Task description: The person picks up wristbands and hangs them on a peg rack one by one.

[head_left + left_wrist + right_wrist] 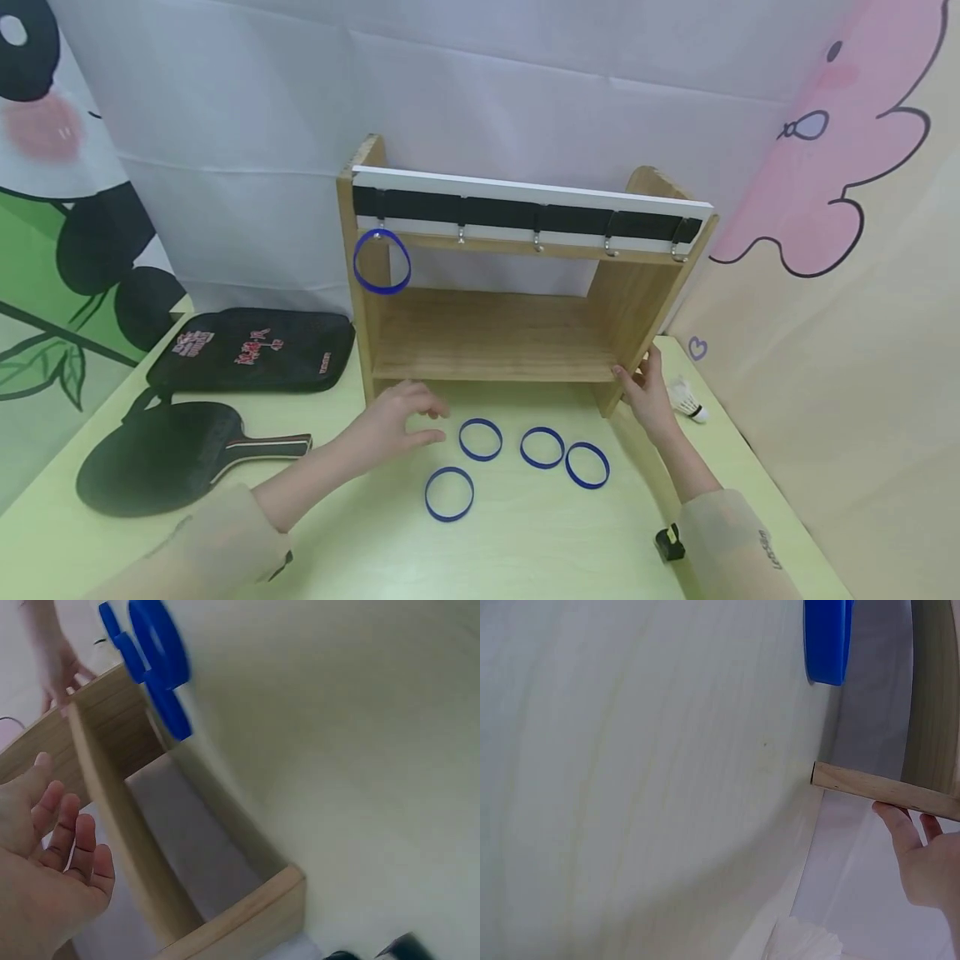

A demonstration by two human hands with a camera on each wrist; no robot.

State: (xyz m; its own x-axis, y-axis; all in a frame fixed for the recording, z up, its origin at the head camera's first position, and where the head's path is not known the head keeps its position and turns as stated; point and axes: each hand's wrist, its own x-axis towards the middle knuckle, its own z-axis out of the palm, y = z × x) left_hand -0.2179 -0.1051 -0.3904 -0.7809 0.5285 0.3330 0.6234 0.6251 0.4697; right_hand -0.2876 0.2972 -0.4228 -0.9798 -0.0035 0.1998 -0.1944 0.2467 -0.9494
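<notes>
A small wooden shelf (495, 337) stands upright, with a row of metal hooks (537, 242) along its top bar. One blue ring (382, 290) hangs from the leftmost hook. On the table in front lie several more blue rings (481, 457), which appear at the top of the left wrist view as blue rings (161, 645). My left hand (390, 421), fingers loosely bent and holding nothing, hovers left of these rings. At the shelf's right side panel (885, 789), my right hand (648, 396) grips the lower front edge, its thumb at the front.
A black zip case (255, 350) lies left of the shelf, with a black table tennis paddle (165, 458) before it. Right of the shelf are a shuttlecock (686, 398) and, nearer, a small black object (669, 543). White cloth (247, 150) hangs behind.
</notes>
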